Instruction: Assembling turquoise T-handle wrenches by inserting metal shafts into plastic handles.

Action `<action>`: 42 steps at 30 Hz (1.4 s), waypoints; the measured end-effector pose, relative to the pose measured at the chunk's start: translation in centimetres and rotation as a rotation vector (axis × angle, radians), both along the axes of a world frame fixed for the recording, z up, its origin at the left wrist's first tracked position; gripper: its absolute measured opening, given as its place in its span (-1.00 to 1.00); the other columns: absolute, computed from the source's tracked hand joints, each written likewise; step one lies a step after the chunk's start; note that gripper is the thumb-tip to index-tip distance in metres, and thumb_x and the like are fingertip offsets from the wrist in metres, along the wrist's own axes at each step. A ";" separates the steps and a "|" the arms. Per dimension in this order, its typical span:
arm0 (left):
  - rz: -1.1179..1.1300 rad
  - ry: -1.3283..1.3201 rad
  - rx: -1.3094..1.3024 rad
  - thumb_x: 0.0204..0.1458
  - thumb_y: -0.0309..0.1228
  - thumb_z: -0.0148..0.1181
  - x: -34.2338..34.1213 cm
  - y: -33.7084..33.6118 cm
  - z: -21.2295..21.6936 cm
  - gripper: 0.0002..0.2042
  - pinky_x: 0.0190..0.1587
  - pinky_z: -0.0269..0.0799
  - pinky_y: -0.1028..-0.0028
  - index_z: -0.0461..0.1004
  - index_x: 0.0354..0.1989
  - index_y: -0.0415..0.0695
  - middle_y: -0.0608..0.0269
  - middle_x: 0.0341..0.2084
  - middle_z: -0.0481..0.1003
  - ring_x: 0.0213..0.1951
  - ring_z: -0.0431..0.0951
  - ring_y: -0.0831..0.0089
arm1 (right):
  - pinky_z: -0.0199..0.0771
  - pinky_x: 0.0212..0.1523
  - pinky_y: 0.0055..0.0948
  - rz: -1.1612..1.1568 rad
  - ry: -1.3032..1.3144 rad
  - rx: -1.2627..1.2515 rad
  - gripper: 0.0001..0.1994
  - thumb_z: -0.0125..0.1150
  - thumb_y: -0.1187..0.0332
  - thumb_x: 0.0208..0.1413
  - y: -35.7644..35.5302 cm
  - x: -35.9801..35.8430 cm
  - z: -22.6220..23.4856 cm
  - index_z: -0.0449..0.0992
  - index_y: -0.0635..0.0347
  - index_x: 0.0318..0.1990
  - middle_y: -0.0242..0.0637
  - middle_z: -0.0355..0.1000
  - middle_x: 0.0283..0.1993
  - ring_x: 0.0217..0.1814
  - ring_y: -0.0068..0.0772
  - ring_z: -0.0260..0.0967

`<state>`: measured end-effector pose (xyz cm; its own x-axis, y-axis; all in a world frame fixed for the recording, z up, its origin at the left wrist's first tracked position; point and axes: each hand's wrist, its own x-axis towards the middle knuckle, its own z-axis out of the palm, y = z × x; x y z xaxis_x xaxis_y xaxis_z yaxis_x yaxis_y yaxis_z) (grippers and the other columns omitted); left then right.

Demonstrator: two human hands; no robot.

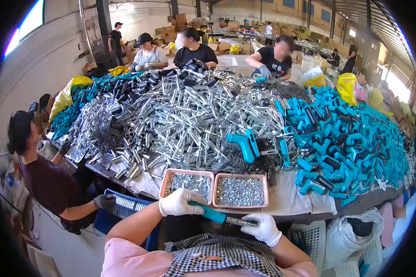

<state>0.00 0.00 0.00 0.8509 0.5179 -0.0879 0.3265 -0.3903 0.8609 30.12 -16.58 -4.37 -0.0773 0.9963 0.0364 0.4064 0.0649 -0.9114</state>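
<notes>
Here, tool: a teal-handled tool (213, 214) with a metal front end sits between both hands, just below the two trays, near the table's front edge.
Axis: its long axis runs from about 10 o'clock, the teal end, to about 4 o'clock, the metal end, tilted slightly down toward the right.
Left hand: the left hand (179, 202), in a white glove, is wrapped tight around the teal end.
Right hand: the right hand (263, 228), also gloved white, has its fingers pinched on the metal end.
Trays: two pink trays lie side by side at 12 o'clock from the tool; the left tray (164, 183) holds silver tubes, the right tray (265, 190) small silver parts.
Edge: the table edge (305, 214) runs just behind the hands; the hands work in the gap between it and the person's checked apron (226, 258).
Room: white baskets (312, 237) and a white bag (346, 240) crowd 3 o'clock; a blue crate (125, 205) and a co-worker's gloved hand (105, 201) close off 9 o'clock.
Beyond: silver tubes (180, 120) are heaped at 12 o'clock, teal handles (346, 147) at 2 o'clock.
</notes>
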 end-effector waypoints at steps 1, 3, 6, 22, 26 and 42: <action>0.005 -0.025 -0.023 0.04 -0.29 0.38 -0.2 0.1 0.0 -0.69 -0.01 0.46 0.40 0.62 -0.09 -0.18 0.12 -0.22 0.63 -0.14 0.61 0.31 | 0.54 -0.13 -0.46 -0.010 0.020 -0.021 -0.62 0.47 0.30 -0.11 0.1 -0.2 0.1 0.62 0.33 -0.14 -0.13 0.62 -0.25 -0.25 -0.42 0.59; 0.029 -0.059 -0.075 0.01 -0.31 0.39 0.2 -0.3 0.0 -0.68 -0.06 0.47 0.41 0.61 -0.09 -0.21 0.10 -0.26 0.63 -0.20 0.61 0.40 | 0.54 -0.16 -0.47 -0.020 -0.014 0.002 -0.63 0.47 0.32 -0.11 0.0 -0.4 0.1 0.62 0.33 -0.14 -0.12 0.61 -0.27 -0.27 -0.43 0.58; 0.102 -0.049 -0.028 0.02 -0.33 0.36 2.4 -2.3 -0.3 -0.69 -0.09 0.49 0.43 0.60 -0.09 -0.23 0.07 -0.27 0.63 -0.22 0.62 0.42 | 0.55 -0.18 -0.46 -0.062 -0.035 0.025 -0.65 0.46 0.32 -0.10 -0.4 -0.7 0.8 0.62 0.34 -0.16 -0.10 0.60 -0.29 -0.28 -0.40 0.59; 0.089 -0.202 -0.422 0.30 -0.14 -0.03 2.0 -6.2 -5.0 -0.55 -0.25 0.52 0.40 0.58 -0.14 -0.37 0.15 -0.35 0.61 -0.35 0.57 0.44 | 0.55 -0.28 -0.33 0.096 -0.161 0.041 -0.30 0.67 0.02 -0.40 0.1 -4.0 -0.4 0.54 0.31 -0.11 -0.07 0.56 -0.39 -0.35 -0.16 0.58; 0.089 -0.213 -0.399 0.28 -0.16 -0.03 3.6 -7.3 -5.4 -0.55 -0.25 0.47 0.45 0.57 -0.12 -0.39 0.11 -0.39 0.60 -0.36 0.54 0.45 | 0.57 -0.27 -0.32 0.126 -0.151 -0.058 0.14 0.60 0.03 -0.29 0.6 -4.0 0.6 0.02 0.40 0.38 -0.06 0.59 -0.35 -0.32 -0.07 0.60; -0.009 0.229 0.728 -0.05 -0.33 0.18 13.5 1.9 -6.6 -0.83 -0.16 0.48 0.18 0.56 -0.39 -0.17 0.06 -0.42 0.52 -0.28 0.55 0.07 | 0.42 -0.43 -0.17 -0.072 -0.165 -0.043 -0.75 0.41 0.16 -0.07 0.4 0.7 -1.8 0.57 0.11 -0.38 -0.06 0.46 -0.51 -0.45 0.06 0.45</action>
